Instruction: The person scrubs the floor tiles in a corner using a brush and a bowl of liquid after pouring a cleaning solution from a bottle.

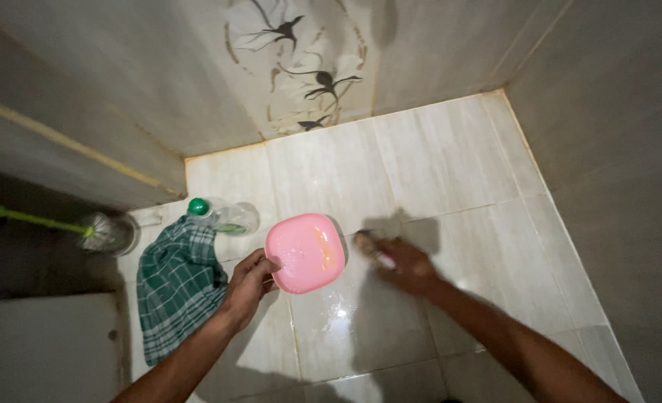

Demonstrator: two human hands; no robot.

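Observation:
A pink square plastic plate (305, 251) with an orange smear on it is held by its left edge in my left hand (250, 283), tilted above the wet tiled floor. My right hand (404, 266) is to the right of the plate, fingers closed around a small pale object (368, 247) that is blurred, probably a scrubber or sponge. The two hands are apart, with the plate between them.
A green checked cloth (178, 283) lies on the floor at the left. A clear plastic bottle with a green cap (223, 215) lies behind it. A green-handled brush (100, 231) rests at far left. Tiled walls close in the corner behind and at right.

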